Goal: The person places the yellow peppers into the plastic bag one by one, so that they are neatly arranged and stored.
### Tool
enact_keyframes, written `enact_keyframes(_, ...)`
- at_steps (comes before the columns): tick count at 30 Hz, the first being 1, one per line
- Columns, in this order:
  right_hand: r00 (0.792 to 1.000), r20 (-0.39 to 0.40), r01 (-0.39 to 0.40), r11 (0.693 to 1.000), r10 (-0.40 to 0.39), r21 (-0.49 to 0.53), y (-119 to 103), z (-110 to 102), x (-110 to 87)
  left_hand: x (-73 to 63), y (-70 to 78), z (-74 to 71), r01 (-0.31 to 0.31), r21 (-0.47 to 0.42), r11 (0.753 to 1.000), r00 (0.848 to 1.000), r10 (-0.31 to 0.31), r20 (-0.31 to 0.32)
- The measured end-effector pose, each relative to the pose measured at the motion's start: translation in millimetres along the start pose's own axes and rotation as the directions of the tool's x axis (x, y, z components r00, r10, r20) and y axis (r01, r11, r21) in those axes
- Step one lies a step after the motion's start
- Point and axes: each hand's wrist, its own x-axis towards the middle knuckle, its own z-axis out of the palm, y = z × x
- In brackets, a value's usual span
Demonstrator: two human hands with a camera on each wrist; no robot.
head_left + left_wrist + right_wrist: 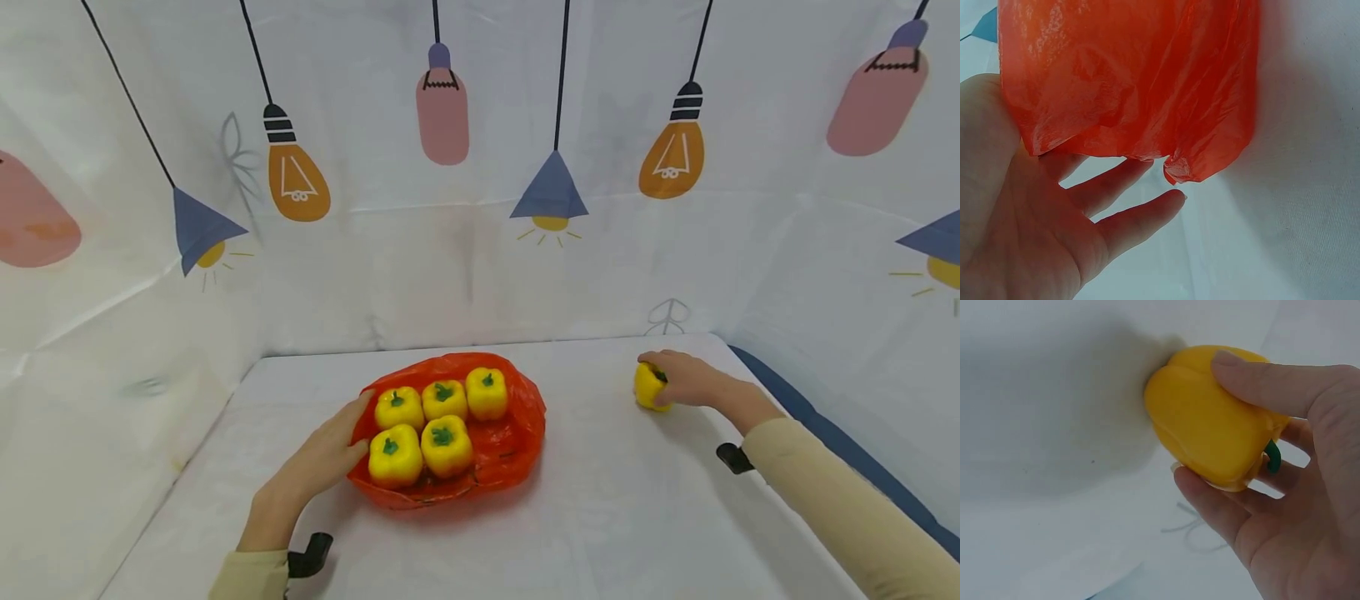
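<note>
My right hand (686, 379) grips a yellow bell pepper (1210, 419) at the table's right side, thumb on one side and fingers on the other. Its green stem (1272, 456) points toward the palm. At the left, my left hand (326, 446) rests against the side of a red plastic bag (513, 454), with fingers spread and loosely bent. In the left wrist view, the crinkled bag (1135, 81) covers part of that hand's fingers (1141, 222). Several yellow bell peppers (446, 446) with green stems sit in two rows on the opened bag.
A white-covered table (592, 500) lies under everything. Behind it hangs a pale sheet (465, 292) printed with lamps and bulbs, which also closes off both sides. Dark blue material (825, 433) runs along the right table edge.
</note>
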Motion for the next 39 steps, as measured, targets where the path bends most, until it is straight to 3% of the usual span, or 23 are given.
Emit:
enact_keyframes(8,0.999,0.033,0.038,0.999,-0.039,0.034,-25.7,0.6,2.1,-1.5,-0.2,-0.2,0.016,-0.015,1.000,1.000,-0.016,0.004)
enact_keyframes(15,0.995,0.029,0.095,0.995,-0.095,-0.007,-47.6,4.3,8.9,-1.3,2.9,0.6,0.025,-0.029,0.999,1.000,-0.024,0.010)
enact_keyframes(29,0.983,-0.007,0.186,0.983,-0.186,-0.004,-103.3,-13.0,10.4,-1.1,3.4,-2.7,0.012,-0.013,1.000,1.000,-0.012,0.000)
enact_keyframes(39,0.948,-0.054,0.315,0.949,-0.315,-0.008,-159.9,-26.5,4.4,0.0,2.2,-3.1,-0.031,0.025,0.999,0.999,0.032,-0.022)
